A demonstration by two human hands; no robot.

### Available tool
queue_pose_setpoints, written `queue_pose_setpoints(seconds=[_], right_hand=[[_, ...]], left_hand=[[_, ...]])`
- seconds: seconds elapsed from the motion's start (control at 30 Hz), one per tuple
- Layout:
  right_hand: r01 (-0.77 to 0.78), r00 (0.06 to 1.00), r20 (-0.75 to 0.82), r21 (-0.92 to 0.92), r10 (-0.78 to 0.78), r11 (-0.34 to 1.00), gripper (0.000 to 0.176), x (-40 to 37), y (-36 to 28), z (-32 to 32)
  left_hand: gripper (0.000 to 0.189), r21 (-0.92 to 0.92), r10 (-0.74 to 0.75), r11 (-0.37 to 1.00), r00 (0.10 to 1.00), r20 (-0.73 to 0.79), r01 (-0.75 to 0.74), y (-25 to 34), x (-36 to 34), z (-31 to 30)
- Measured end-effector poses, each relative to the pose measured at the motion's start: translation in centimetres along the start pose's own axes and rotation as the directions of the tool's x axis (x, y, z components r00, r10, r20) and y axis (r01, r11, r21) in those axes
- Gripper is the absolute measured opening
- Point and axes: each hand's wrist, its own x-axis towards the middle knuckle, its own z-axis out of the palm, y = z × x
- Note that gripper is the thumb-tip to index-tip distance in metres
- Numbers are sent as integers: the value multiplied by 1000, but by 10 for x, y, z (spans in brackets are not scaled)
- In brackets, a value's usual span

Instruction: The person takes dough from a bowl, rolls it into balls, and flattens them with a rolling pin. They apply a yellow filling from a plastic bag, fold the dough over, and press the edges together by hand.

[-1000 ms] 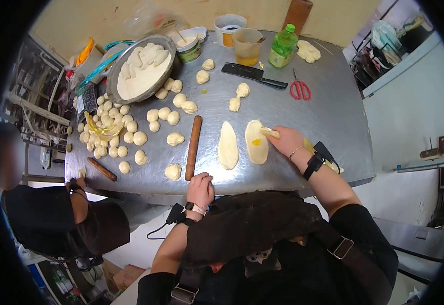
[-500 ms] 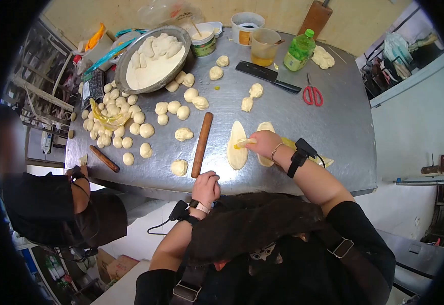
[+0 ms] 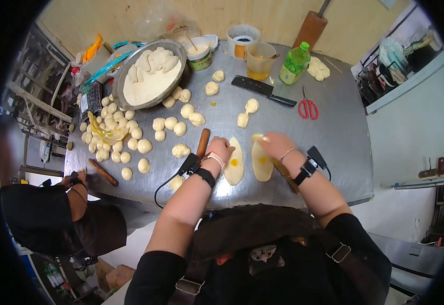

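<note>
Two flattened ovals of dough lie side by side before me, each with a yellow smear in its middle. At the upper edge of the left dough oval (image 3: 233,175) is my left hand (image 3: 220,148), its fingers curled and their tips partly hidden. My right hand (image 3: 279,146) is closed over the top of the right dough oval (image 3: 262,172), pinching a small pale piece (image 3: 258,138); I cannot tell whether this is dough. A wooden rolling pin (image 3: 203,144) lies partly under my left wrist. Beside my right forearm is a brownish-yellow strip (image 3: 286,176).
Many dough balls (image 3: 144,146) cover the table's left side, below a large metal bowl of dough (image 3: 151,86). Farther back lie a cleaver (image 3: 262,89) and red-handled scissors (image 3: 308,109), near a green bottle (image 3: 294,66) and a jug (image 3: 259,63). Another person (image 3: 41,213) stands at left.
My left hand has moved from the table's front edge up to the left dough oval. My right hand has shifted from the left oval to the right one. Yellow smears now show on both.
</note>
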Motion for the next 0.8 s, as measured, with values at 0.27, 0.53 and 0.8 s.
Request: queue_pose_setpoints(seconds=[0.27, 0.53, 0.8], right_hand=[[631, 761, -330, 175, -559, 756, 29, 43, 7, 53], [717, 697, -138, 102, -704, 689, 14, -45, -15, 78], [637, 742, -7, -304, -671, 708, 49, -122, -12, 100]], left_hand=[[15, -398, 130, 917, 935, 331, 13, -1, 6, -24], [33, -130, 540, 841, 824, 171, -524, 2, -86, -42], [51, 184, 519, 801, 815, 258, -569, -14, -167, -3]])
